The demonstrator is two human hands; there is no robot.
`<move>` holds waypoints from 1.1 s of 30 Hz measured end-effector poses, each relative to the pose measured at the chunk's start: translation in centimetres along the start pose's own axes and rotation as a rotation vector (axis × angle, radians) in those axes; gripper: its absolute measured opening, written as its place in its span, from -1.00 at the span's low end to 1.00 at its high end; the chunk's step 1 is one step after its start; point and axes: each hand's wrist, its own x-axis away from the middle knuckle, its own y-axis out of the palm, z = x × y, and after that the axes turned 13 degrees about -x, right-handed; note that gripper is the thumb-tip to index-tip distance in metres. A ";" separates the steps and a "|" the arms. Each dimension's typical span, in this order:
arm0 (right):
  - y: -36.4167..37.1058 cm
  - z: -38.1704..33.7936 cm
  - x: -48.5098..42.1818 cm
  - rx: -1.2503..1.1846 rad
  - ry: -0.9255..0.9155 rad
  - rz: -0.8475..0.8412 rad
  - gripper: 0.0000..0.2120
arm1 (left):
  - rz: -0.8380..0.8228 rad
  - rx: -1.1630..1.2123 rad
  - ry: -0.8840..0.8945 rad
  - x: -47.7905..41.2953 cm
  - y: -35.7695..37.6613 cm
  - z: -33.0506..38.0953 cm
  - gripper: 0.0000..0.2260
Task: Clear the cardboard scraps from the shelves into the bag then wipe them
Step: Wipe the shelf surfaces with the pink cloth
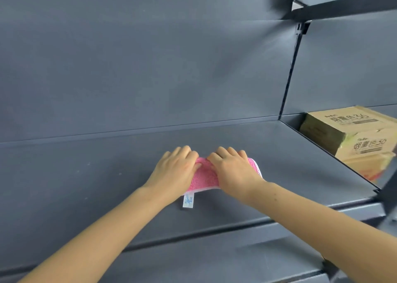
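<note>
A pink cloth (204, 177) with a white edge and a white label (188, 201) lies on the dark grey shelf (86, 175). Both hands sit on top of it, side by side. My left hand (176, 168) covers the cloth's left part with its fingers bent over the far edge. My right hand (233, 171) covers the right part, fingers likewise curled over the far edge. The cloth bunches up a little between the two hands. No cardboard scraps or bag show in this view.
The grey back panel (150, 57) rises behind the shelf. To the right, past a dark upright (290, 72), stacked cardboard boxes (354, 136) with printed lettering stand on the neighbouring shelf. A higher shelf's bracket (335, 7) juts out at top right.
</note>
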 end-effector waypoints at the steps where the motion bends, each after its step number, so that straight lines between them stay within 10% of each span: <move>1: -0.3 0.3 0.7 0.007 -0.004 0.002 -0.69 | 0.007 -0.002 0.001 0.1 -0.4 0.8 -0.71; 23: -3.2 8.6 13.7 -0.066 -0.120 0.050 -0.61 | -0.006 -0.183 -0.139 2.5 -4.6 17.4 -0.77; 33: 2.9 9.0 18.3 0.042 -0.367 0.596 -0.67 | 0.417 -0.426 -0.118 7.7 -0.1 20.2 -0.92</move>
